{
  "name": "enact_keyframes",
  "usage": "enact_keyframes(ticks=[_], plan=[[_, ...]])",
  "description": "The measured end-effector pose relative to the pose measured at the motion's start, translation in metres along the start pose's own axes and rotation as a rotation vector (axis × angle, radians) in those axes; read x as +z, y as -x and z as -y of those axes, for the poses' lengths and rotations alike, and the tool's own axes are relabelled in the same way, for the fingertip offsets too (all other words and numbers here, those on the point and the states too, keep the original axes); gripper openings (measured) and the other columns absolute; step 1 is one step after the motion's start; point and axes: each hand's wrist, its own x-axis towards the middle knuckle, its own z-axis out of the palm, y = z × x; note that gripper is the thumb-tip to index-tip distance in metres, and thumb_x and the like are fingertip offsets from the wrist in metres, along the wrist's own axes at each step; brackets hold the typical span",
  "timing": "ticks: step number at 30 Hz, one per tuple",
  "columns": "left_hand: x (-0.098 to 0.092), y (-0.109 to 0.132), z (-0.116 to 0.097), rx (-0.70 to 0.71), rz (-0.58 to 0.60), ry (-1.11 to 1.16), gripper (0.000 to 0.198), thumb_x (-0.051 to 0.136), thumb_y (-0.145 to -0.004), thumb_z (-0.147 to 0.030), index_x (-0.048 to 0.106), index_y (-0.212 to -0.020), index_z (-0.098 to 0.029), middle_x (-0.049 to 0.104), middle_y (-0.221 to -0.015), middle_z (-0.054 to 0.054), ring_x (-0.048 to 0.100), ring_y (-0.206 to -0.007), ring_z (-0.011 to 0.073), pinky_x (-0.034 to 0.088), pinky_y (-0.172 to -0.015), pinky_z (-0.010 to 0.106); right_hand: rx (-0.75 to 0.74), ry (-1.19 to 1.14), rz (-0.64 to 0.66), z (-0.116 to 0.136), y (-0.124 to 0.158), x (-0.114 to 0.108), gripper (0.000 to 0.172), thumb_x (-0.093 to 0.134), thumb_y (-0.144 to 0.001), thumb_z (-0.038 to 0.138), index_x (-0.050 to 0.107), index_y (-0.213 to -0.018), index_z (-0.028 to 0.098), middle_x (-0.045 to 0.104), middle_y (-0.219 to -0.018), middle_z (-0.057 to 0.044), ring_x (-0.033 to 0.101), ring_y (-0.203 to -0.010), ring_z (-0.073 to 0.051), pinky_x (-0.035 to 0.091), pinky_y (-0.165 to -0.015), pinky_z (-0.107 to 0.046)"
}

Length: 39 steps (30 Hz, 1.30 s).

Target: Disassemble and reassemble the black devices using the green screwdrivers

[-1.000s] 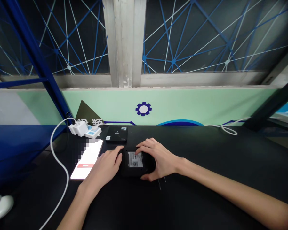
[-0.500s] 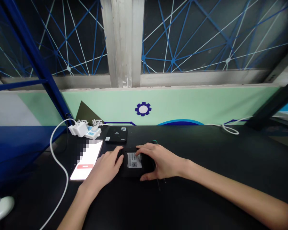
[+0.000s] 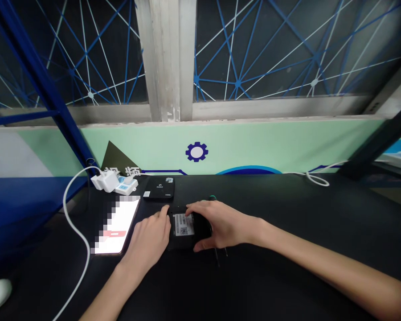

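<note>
A flat black electronic device (image 3: pixel 183 238) lies on the black table (image 3: pixel 280 232), with a white label and QR code (image 3: pixel 183 224) facing up. My right hand (image 3: pixel 217 223) is shut over its right part, fingers on top and thumb at the near edge. My left hand (image 3: pixel 149 234) lies against its left edge, with the fingertips touching it. Thin wires (image 3: pixel 217 256) stick out toward me from under the device, and a green wire end (image 3: pixel 213 197) shows behind it. The device's right end is partly hidden by my right hand.
To the left lie a lit phone (image 3: pixel 115 227) with a blurred screen, a black box (image 3: pixel 159 188), a power strip (image 3: pixel 127 185) with a white charger (image 3: pixel 104 181), and a looping white cable (image 3: pixel 70 214). A green wall and windows stand behind the table.
My right fingers have slid toward me across the device, which has shifted slightly with my hands. The whole view has drifted a little to the left.
</note>
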Motion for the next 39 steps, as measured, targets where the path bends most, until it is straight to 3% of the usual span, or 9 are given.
enact_keyframes(ticks=[9, 15, 20, 27, 32, 35, 39], plan=[[-0.003, -0.001, -0.008, 0.041, 0.058, -0.103, 0.052, 0.025, -0.101, -0.015, 0.040, -0.151, -0.006, 0.075, -0.105, 0.019, 0.075, -0.088, 0.0320, 0.054, -0.070, 0.038, 0.080, 0.049, 0.006, 0.001, -0.002, 0.000, 0.073, 0.084, -0.064, 0.063, 0.061, -0.118, 0.020, 0.071, -0.109, -0.012, 0.070, -0.094, -0.033, 0.053, -0.082, -0.042], [-0.004, -0.001, -0.010, 0.050, 0.071, -0.133, 0.052, 0.027, -0.100, -0.012, 0.040, -0.150, -0.006, 0.075, -0.098, 0.018, 0.075, -0.086, 0.0329, 0.055, -0.069, 0.039, 0.120, 0.032, 0.012, -0.005, -0.003, 0.007, 0.073, 0.087, -0.059, 0.064, 0.063, -0.115, 0.025, 0.073, -0.112, -0.011, 0.056, -0.128, -0.043, 0.044, -0.103, -0.054], [-0.005, 0.000, -0.011, 0.038, 0.073, -0.128, 0.051, 0.028, -0.102, -0.014, 0.041, -0.150, -0.007, 0.075, -0.103, 0.019, 0.075, -0.089, 0.0319, 0.055, -0.071, 0.038, 0.111, 0.027, 0.003, -0.007, -0.003, 0.010, 0.072, 0.085, -0.060, 0.065, 0.063, -0.115, 0.024, 0.073, -0.115, -0.011, 0.055, -0.130, -0.043, 0.041, -0.108, -0.056], [-0.004, 0.001, -0.006, 0.027, 0.040, -0.074, 0.049, 0.026, -0.105, -0.022, 0.043, -0.150, -0.011, 0.075, -0.105, 0.016, 0.074, -0.089, 0.0321, 0.055, -0.073, 0.040, 0.041, 0.014, 0.003, -0.015, -0.002, -0.014, 0.078, 0.082, -0.068, 0.062, 0.059, -0.132, 0.024, 0.066, -0.128, -0.013, 0.061, -0.119, -0.035, 0.049, -0.099, -0.047], [-0.002, 0.006, 0.001, 0.044, -0.091, 0.081, 0.050, 0.026, -0.106, -0.039, 0.051, -0.142, -0.015, 0.064, -0.131, 0.016, 0.068, -0.110, 0.0302, 0.054, -0.083, 0.037, 0.122, 0.106, 0.000, -0.034, 0.003, -0.032, 0.095, 0.081, -0.064, 0.068, 0.057, -0.140, 0.017, 0.063, -0.130, -0.018, 0.059, -0.118, -0.038, 0.049, -0.096, -0.052], [0.001, 0.013, 0.003, 0.072, -0.160, 0.151, 0.052, 0.026, -0.105, -0.045, 0.055, -0.137, -0.016, 0.062, -0.132, 0.014, 0.063, -0.116, 0.0291, 0.054, -0.087, 0.038, 0.121, 0.142, 0.057, -0.039, 0.005, -0.031, 0.101, 0.082, -0.059, 0.071, 0.056, -0.142, 0.019, 0.063, -0.130, -0.018, 0.058, -0.120, -0.039, 0.048, -0.098, -0.052], [0.008, 0.023, 0.003, 0.077, -0.106, 0.242, 0.066, 0.037, -0.099, -0.057, 0.037, -0.152, -0.018, 0.042, -0.156, 0.012, 0.042, -0.141, 0.0323, 0.040, -0.111, 0.048, 0.130, 0.165, 0.096, -0.041, 0.003, -0.025, 0.102, 0.081, -0.059, 0.072, 0.055, -0.142, 0.018, 0.063, -0.131, -0.018, 0.057, -0.122, -0.040, 0.047, -0.100, -0.053]])
